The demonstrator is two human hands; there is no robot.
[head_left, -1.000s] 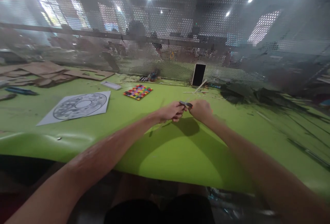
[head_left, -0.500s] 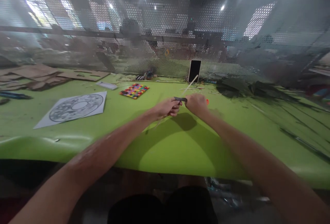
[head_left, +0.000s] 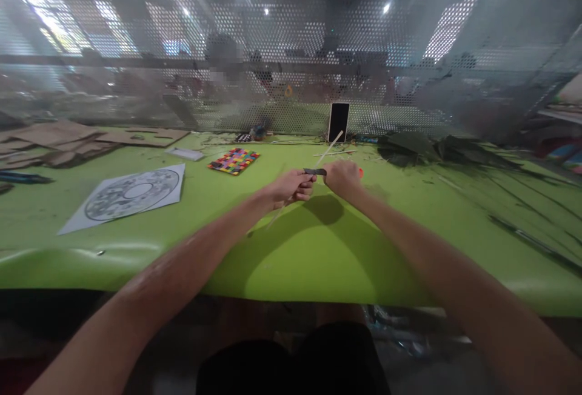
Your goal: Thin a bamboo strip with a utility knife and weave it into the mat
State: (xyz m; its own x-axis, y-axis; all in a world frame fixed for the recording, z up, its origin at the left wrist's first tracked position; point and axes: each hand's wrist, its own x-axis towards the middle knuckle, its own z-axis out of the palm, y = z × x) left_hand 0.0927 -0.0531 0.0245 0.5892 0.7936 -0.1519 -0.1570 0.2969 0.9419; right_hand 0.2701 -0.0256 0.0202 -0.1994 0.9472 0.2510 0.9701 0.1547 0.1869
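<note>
Knife (head_left: 320,172) sits in the right hand (head_left: 343,178), which I see closed around its hidden grip; an orange-red end (head_left: 361,172) pokes out on the outer side. From my remote seat I have the left hand (head_left: 291,186) curled tight on a pale strip (head_left: 331,146), its thumb side right by the dark blade. The strip slants up beyond the hands, and a pale length also shows below the left one. Whether the edge bites into it, I cannot tell. Both hands are over the green counter (head_left: 309,262). To their left I make out a multicoloured square (head_left: 234,161) and, farther out, a printed sheet (head_left: 136,192). A phone-like device (head_left: 339,122) stands beyond the right hand, and dark leaves (head_left: 409,148) lie to its right.
</note>
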